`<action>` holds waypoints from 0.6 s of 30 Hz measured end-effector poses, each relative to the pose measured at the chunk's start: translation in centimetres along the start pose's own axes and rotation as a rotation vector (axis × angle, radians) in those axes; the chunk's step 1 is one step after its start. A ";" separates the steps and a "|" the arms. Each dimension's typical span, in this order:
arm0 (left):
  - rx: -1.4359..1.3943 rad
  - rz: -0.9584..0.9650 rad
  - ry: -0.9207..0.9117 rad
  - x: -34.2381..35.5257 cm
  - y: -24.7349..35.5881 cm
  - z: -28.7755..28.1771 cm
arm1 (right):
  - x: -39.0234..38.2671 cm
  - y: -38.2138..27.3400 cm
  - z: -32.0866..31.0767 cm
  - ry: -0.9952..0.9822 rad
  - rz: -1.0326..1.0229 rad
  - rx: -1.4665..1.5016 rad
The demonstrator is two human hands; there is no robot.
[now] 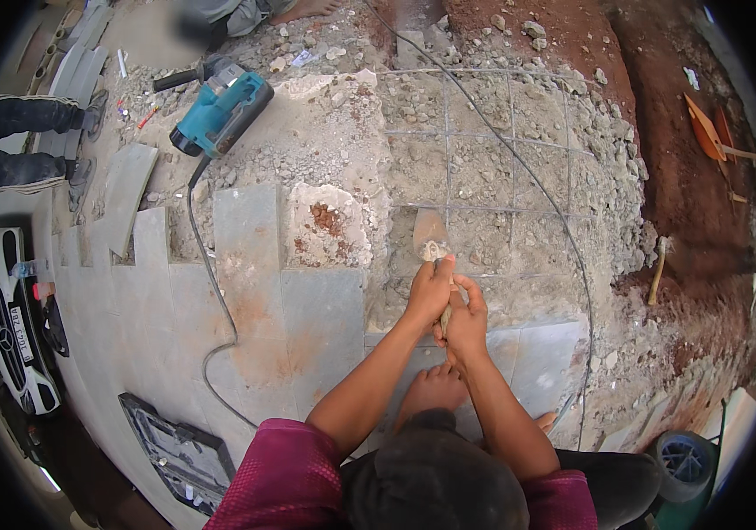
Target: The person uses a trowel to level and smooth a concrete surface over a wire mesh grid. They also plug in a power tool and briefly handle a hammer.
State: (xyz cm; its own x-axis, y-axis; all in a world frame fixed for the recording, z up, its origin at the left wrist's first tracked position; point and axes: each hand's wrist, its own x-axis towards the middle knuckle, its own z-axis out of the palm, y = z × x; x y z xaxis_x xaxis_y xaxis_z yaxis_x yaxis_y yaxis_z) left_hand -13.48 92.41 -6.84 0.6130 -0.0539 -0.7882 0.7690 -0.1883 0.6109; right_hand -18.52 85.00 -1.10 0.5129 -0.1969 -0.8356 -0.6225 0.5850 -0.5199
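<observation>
A: Item one, hands. We have both wrapped on one trowel [432,235]: the left hand [429,290] closed high on the handle, the right hand [466,320] closed just below it, the two touching. The blade lies just beyond the left hand, point down in the rubble [484,177].

B: Item two, progress. By our judgement, the paving near our feet stands whole; the slabs [245,265] to the left of the hands are laid. Ahead of the hands the surface is broken to loose stone with wire mesh [510,141] bared. The pale patch [329,225] just left of the blade is only part chipped, so scraping looks unfinished.

A: Item three, unclear. We cannot see the trowel handle; the hands cover it. The power tool [219,110] lies well away, ahead and left, its cable [210,291] trailing back past our left arm. Our head hides our lap.
</observation>
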 end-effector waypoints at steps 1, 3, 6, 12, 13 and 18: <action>-0.131 -0.066 -0.017 -0.6 0.5 0.5 | -0.2 -0.9 -0.5 -0.015 0.000 -0.094; -0.349 -0.163 -0.056 -1.8 -0.5 0.9 | -1.0 -1.9 -1.4 -0.042 0.017 -0.281; -0.544 -0.287 -0.037 -3.0 -0.9 1.0 | 0.9 2.1 -2.5 -0.063 -0.184 -0.204; -0.403 -0.333 -0.112 0.5 3.1 -0.7 | 1.5 -3.5 0.9 -0.046 0.113 -0.144; -0.335 -0.346 -0.185 0.3 4.2 -0.5 | 1.4 -3.6 0.5 -0.025 0.131 -0.048; 0.010 -0.107 0.072 1.2 0.8 0.6 | 1.4 0.6 -0.1 -0.020 0.009 0.170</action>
State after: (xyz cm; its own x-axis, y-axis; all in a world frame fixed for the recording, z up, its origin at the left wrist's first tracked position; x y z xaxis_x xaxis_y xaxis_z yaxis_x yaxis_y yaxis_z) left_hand -12.24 91.62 -7.35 0.5393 0.0375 -0.8413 0.8290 -0.1991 0.5225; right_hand -18.22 85.00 -2.56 0.5208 -0.1761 -0.8353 -0.5192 0.7114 -0.4736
